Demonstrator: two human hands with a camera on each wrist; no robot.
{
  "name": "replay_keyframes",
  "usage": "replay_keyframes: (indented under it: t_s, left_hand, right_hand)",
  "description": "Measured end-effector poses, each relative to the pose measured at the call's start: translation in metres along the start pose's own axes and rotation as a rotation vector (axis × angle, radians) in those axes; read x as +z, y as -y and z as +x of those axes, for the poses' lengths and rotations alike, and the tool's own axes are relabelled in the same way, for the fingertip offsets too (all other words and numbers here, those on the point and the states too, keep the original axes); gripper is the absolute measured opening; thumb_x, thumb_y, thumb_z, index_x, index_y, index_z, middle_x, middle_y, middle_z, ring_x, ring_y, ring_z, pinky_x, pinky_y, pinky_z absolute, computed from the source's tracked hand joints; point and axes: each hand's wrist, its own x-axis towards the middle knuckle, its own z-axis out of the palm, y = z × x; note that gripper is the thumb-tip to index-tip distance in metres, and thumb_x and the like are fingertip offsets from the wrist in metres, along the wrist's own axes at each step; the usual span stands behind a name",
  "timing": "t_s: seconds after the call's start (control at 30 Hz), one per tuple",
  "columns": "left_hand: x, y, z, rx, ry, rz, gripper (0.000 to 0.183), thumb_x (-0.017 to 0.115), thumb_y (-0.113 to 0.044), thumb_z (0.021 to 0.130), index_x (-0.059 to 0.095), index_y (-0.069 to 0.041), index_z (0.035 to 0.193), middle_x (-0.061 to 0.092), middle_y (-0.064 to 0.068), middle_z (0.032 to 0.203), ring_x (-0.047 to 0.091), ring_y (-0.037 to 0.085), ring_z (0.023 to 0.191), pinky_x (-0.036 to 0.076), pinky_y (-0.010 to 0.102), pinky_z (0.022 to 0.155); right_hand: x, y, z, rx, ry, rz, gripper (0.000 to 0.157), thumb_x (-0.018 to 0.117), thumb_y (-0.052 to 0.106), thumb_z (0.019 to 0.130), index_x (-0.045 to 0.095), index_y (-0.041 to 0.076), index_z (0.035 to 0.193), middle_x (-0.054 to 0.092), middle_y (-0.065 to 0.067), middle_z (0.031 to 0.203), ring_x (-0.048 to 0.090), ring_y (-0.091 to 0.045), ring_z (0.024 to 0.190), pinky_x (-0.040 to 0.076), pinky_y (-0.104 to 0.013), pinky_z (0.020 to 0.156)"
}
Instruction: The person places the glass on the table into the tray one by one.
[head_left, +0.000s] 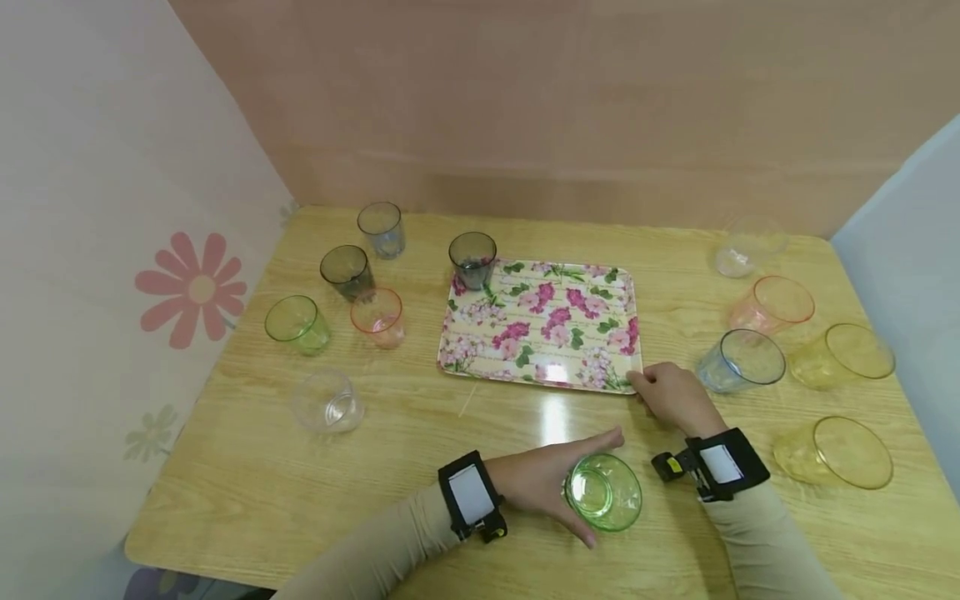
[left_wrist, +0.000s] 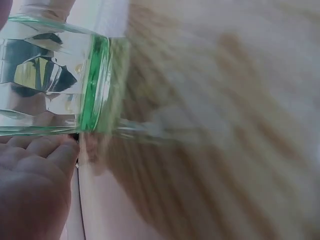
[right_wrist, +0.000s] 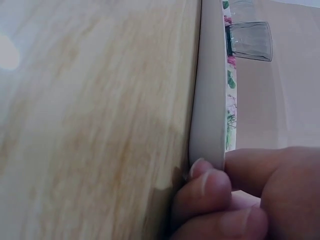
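Okay, left hand point(head_left: 536, 483) spread around the green glass point(head_left: 603, 493), which stands on the surface point(head_left: 405, 467) at five o'clock from the floral tray point(head_left: 555, 325). Right hand point(head_left: 678, 396) pinches the tray's four o'clock corner between thumb and curled fingers. Grey glass point(head_left: 473, 262) stands at the tray's ten o'clock corner; blue glass point(head_left: 738, 362) near right hand's two o'clock.
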Motion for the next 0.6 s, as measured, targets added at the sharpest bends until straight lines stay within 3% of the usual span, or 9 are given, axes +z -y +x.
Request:
replay_keyframes:
  t_s: [0.17, 0.27, 0.6]
  left_hand:
    - [0.0004, 0.0010, 0.0009, -0.027, 0.011, -0.043, 0.099, 0.090, -0.018, 0.079, 0.030, -0.015, 0.158, 0.041, -0.003, 0.157, 0.036, 0.003, 0.142, 0.030, 0.020, 0.113]
    - [0.0007, 0.0017, 0.0013, -0.026, 0.009, -0.044, 0.092, 0.090, -0.017, 0.079, 0.036, -0.013, 0.153, 0.050, -0.003, 0.148, 0.043, 0.001, 0.135, 0.035, 0.018, 0.109]
    - [0.0002, 0.0003, 0.0004, -0.003, -0.006, -0.037, 0.086, 0.089, -0.015, 0.080, 0.039, -0.013, 0.149, 0.054, -0.001, 0.143, 0.047, -0.001, 0.131, 0.037, 0.016, 0.107]
  right_hand:
    - [0.0011, 0.0005, -0.0022, -0.005, -0.012, 0.002, 0.046, 0.049, 0.028, 0.107, 0.062, 0.008, 0.067, 0.055, 0.000, 0.057, 0.047, -0.018, 0.052, 0.037, -0.032, 0.052]
    - [0.0008, 0.0009, -0.0029, -0.008, -0.014, 0.004, 0.047, 0.049, 0.028, 0.107, 0.061, 0.008, 0.067, 0.055, 0.000, 0.057, 0.047, -0.018, 0.052, 0.037, -0.032, 0.052]
    - [0.0008, 0.0011, -0.0037, -0.015, -0.023, 0.004, 0.046, 0.049, 0.027, 0.107, 0.061, 0.009, 0.066, 0.055, 0.000, 0.056, 0.047, -0.018, 0.051, 0.037, -0.032, 0.052]
